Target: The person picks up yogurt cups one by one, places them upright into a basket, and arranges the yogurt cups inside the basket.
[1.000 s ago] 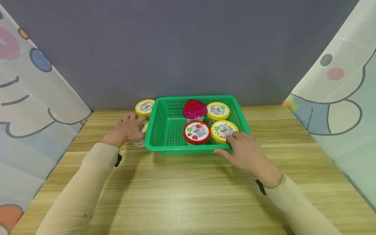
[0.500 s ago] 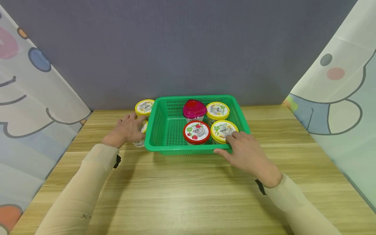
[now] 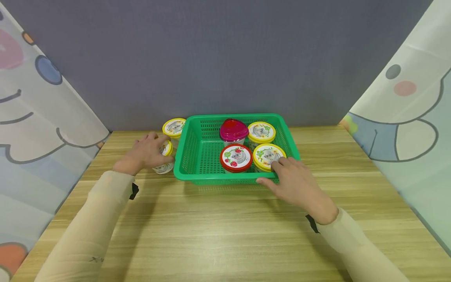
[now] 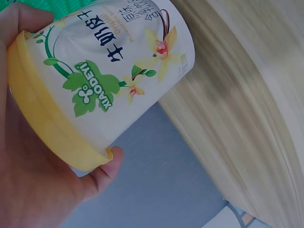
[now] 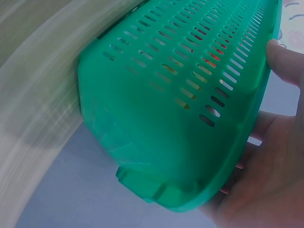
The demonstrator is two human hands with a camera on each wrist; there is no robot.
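Left of the green plastic basket [image 3: 225,178], my left hand [image 3: 142,154] grips a paper cup [image 3: 165,166] with a yellow lid, thumb and fingers around the lid. The left wrist view shows this cup [image 4: 118,61] printed with flowers and a leaf, the left hand [image 4: 42,190] about its lid. My right hand [image 3: 299,184] holds the basket's front rim near its right corner; in the right wrist view, the thumb lies on one side of the basket [image 5: 156,137] rim and the fingers of the right hand [image 5: 266,161] on the other.
Inside the basket sit two yellow-lidded cups [image 3: 269,154], a red-lidded cup [image 3: 236,156] and a container with a magenta domed lid [image 3: 233,131]. Another yellow-lidded cup [image 3: 174,127] stands behind my left hand. A grey wall panel [image 3: 225,58] rises behind the wooden table [image 3: 225,235].
My left hand has shifted slightly left with the cup, widening the cup's distance from the basket. The right hand and the basket have stayed in place.
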